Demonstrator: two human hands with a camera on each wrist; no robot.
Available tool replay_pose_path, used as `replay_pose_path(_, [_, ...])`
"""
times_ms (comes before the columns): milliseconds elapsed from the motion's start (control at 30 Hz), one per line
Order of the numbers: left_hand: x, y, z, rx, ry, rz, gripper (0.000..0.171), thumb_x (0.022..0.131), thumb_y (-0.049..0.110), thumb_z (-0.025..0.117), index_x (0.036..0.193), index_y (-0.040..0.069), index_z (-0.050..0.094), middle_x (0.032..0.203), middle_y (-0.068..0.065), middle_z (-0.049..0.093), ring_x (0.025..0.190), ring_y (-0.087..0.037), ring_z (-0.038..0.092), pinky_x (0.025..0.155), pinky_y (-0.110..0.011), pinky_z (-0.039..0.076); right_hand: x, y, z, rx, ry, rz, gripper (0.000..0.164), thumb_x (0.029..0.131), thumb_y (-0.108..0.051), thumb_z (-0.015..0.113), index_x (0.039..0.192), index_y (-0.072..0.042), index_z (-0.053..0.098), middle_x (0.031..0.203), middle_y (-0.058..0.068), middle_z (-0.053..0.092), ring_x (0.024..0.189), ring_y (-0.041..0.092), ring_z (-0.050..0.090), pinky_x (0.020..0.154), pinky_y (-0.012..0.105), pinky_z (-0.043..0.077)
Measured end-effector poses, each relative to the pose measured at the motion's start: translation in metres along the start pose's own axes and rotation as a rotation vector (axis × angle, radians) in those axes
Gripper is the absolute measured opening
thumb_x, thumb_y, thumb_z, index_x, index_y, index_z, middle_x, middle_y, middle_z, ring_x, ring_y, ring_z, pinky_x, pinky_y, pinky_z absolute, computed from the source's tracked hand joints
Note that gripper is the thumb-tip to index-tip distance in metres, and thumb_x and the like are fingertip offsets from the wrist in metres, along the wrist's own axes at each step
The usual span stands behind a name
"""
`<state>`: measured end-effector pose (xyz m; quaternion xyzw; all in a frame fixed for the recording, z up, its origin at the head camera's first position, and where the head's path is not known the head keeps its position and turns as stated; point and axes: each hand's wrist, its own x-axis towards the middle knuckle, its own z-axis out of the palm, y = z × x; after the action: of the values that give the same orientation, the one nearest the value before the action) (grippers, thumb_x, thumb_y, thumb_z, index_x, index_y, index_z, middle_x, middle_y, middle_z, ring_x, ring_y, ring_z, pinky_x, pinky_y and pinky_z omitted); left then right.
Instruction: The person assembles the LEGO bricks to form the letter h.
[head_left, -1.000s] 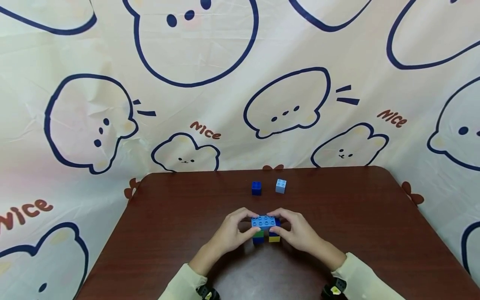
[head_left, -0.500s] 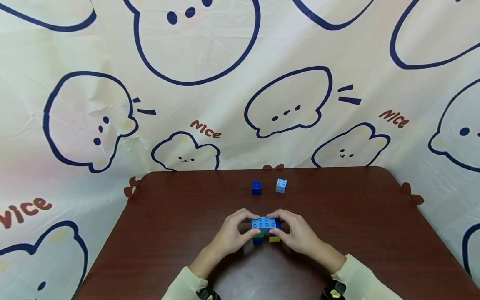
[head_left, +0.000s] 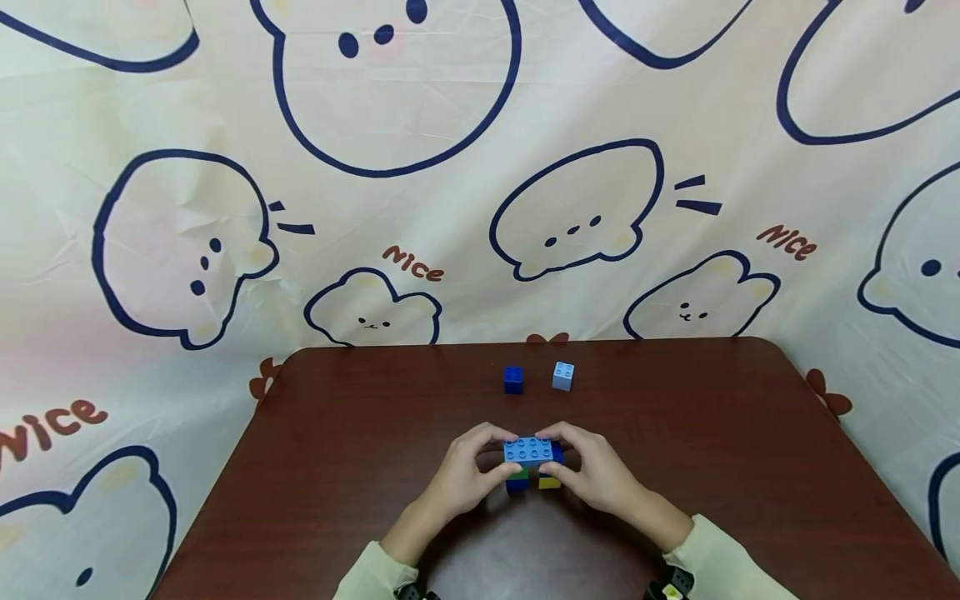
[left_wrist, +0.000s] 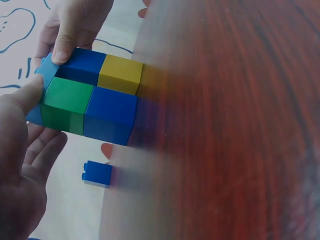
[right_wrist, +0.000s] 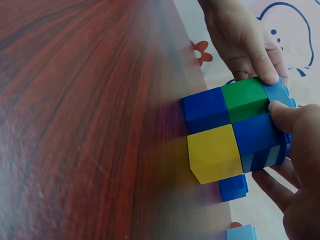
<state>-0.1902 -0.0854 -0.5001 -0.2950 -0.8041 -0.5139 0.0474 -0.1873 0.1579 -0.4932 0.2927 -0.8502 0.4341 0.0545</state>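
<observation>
A light blue building brick with several studs lies across two short columns of bricks standing on the table. My left hand grips its left end between thumb and fingers. At the other end my right hand pinches it the same way, its thumb at the seam with the dark blue brick below. That dark blue brick juts out to the right and sits on a yellow brick. The left column is a green brick on another dark blue brick.
Near the far edge of the brown table stand a small dark blue brick and a small light blue brick, a little apart. A cloth printed with cartoon outlines hangs behind and beside the table.
</observation>
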Motion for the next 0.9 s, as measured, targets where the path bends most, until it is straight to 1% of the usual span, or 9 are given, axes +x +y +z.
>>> replay_pose_path(133, [0.000, -0.001, 0.001, -0.034, 0.008, -0.002, 0.030, 0.090, 0.011, 0.079, 0.118, 0.010, 0.067, 0.112, -0.003, 0.066, 0.107, -0.021, 0.066, 0.090, -0.042, 0.058, -0.002, 0.004, 0.003, 0.056, 0.026, 0.024, 0.037, 0.090, -0.021, 0.079, 0.124, -0.016, 0.065, 0.116, -0.003, 0.070, 0.099, 0.012, 0.068, 0.084, 0.035, 0.060])
replay_pose_path(333, [0.000, -0.002, 0.000, -0.068, 0.019, -0.002, 0.030, 0.090, 0.011, 0.079, 0.118, 0.010, 0.068, 0.111, -0.004, 0.066, 0.106, -0.022, 0.067, 0.089, -0.043, 0.058, -0.003, 0.007, 0.006, 0.080, 0.061, 0.048, 0.039, 0.090, -0.023, 0.079, 0.125, -0.015, 0.066, 0.115, -0.001, 0.071, 0.099, 0.014, 0.068, 0.084, 0.037, 0.060])
replay_pose_path(500, [0.000, -0.001, 0.000, -0.078, 0.002, -0.017, 0.031, 0.091, 0.013, 0.078, 0.119, 0.010, 0.068, 0.113, -0.005, 0.066, 0.107, -0.022, 0.066, 0.090, -0.045, 0.058, -0.005, 0.007, 0.007, 0.103, 0.070, 0.095, 0.037, 0.090, -0.023, 0.079, 0.124, -0.017, 0.067, 0.115, -0.001, 0.072, 0.101, 0.015, 0.068, 0.086, 0.042, 0.059])
replay_pose_path(700, [0.001, 0.002, -0.002, -0.068, -0.018, -0.068, 0.031, 0.092, 0.015, 0.077, 0.121, 0.012, 0.068, 0.114, -0.001, 0.066, 0.108, -0.021, 0.066, 0.092, -0.035, 0.057, -0.006, 0.006, 0.008, 0.128, 0.093, 0.127, 0.036, 0.088, -0.020, 0.081, 0.122, -0.015, 0.069, 0.113, 0.000, 0.072, 0.101, 0.016, 0.068, 0.087, 0.046, 0.058])
replay_pose_path(800, [0.000, 0.005, -0.004, -0.066, -0.036, -0.090, 0.031, 0.092, 0.016, 0.076, 0.122, 0.012, 0.067, 0.115, -0.001, 0.065, 0.109, -0.022, 0.066, 0.093, -0.037, 0.057, -0.007, 0.006, 0.010, 0.129, 0.106, 0.152, 0.036, 0.088, -0.021, 0.081, 0.121, -0.015, 0.070, 0.112, 0.000, 0.073, 0.100, 0.015, 0.068, 0.087, 0.044, 0.058])
replay_pose_path(900, [0.001, 0.006, -0.007, -0.075, -0.059, -0.086, 0.030, 0.095, 0.017, 0.075, 0.123, 0.012, 0.067, 0.116, -0.002, 0.065, 0.108, -0.024, 0.066, 0.092, -0.040, 0.057, -0.007, 0.006, 0.011, 0.138, 0.109, 0.169, 0.035, 0.087, -0.021, 0.082, 0.120, -0.015, 0.070, 0.111, -0.001, 0.073, 0.099, 0.015, 0.068, 0.086, 0.042, 0.058])
